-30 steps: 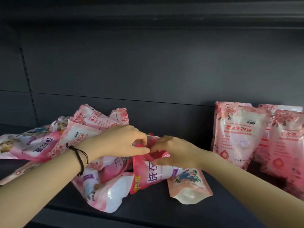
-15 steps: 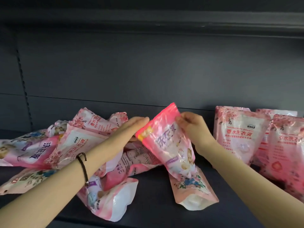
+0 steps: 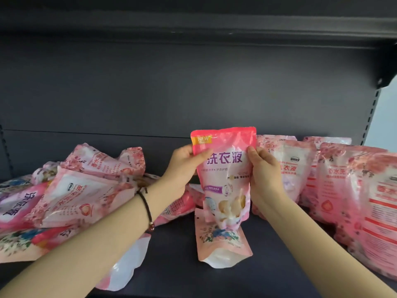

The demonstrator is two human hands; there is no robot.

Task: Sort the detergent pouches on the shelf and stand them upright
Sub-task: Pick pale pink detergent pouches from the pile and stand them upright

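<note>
A bright pink detergent pouch (image 3: 225, 168) with a NEW corner badge is held upright above the shelf. My left hand (image 3: 184, 166) grips its left edge and my right hand (image 3: 263, 168) grips its right edge. Below it a pale pink pouch (image 3: 221, 241) lies flat on the shelf board. A heap of fallen pouches (image 3: 71, 188) covers the left side. Several pink pouches (image 3: 335, 183) stand upright in a row at the right.
The dark shelf board (image 3: 171, 250) shows bare between the heap and the standing row. The dark back panel (image 3: 193, 93) and the upper shelf edge (image 3: 193, 29) close in the space. A slotted upright (image 3: 373, 117) stands at the right.
The bright pink pouch came out of the heap, tilted, and now stands upright in the air. My left hand, open beside it before, now grips its left edge.
</note>
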